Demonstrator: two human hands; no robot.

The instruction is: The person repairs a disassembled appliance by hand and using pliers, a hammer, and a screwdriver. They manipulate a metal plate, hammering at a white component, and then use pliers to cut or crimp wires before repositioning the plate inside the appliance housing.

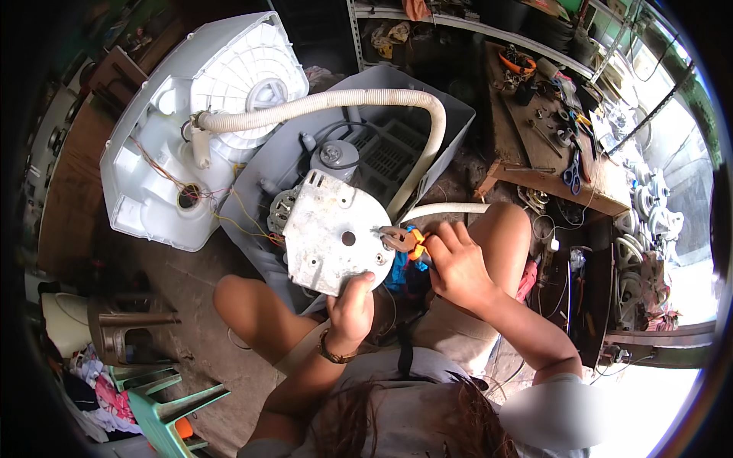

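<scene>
My left hand [351,314] grips the near edge of a scuffed white metal plate [324,244], its thumb on top. The plate is rounded on the right, with a hole near its middle. My right hand [460,263] is closed around pliers [398,238] with orange on the handles. The plier jaws meet the plate's right edge; whether they bite on something small there I cannot tell. Beneath the plate's left side shows a round metal motor part [281,212] with yellow wires. A grey cylindrical part [334,156] sits just beyond the plate.
A grey plastic housing [450,126] lies before me, crossed by a ribbed hose [328,99]. To its left leans a white plastic tub shell [141,164] with loose wires. A wooden bench [527,172] at right carries scissors [573,174] and tools. A green stool [164,404] is at lower left.
</scene>
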